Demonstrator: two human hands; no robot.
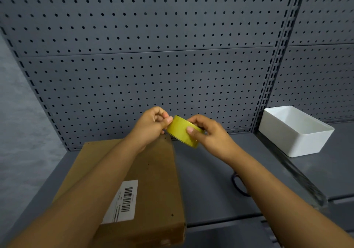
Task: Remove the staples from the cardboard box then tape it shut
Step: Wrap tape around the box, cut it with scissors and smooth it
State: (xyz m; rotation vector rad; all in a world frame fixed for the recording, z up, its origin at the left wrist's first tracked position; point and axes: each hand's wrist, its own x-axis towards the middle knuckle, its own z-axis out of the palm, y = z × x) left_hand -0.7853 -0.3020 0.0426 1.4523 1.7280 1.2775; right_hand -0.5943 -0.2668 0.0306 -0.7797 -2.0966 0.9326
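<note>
1. Head view: the right hand (207,133) holds a yellow tape roll (182,132) up in the air, with its thumb on the outside of the roll and its fingers curled around the far side.
2. The left hand (151,127) has its grip narrow, pinching at the left edge of the tape roll with thumb and finger.
3. The tape roll hangs above the far right corner of the cardboard box (153,180), not touching it.
4. The cardboard box lies flat and closed on the grey shelf (206,180), on the left side. A white barcode label (123,201) is stuck on its top. Small dark holes show on the box top near its right edge.
5. The left arm crosses over the box and hides part of its top.
6. A white bin (295,131) sits on the shelf at the far right, well apart from the box.
7. A dark loop (238,185), partly hidden under the right arm, lies on the shelf; I cannot tell what it is.
8. A grey pegboard wall (153,56) stands just behind the box and the bin.
9. Bare shelf lies between the box and the bin. The box's near end sits close to the shelf's front edge.
</note>
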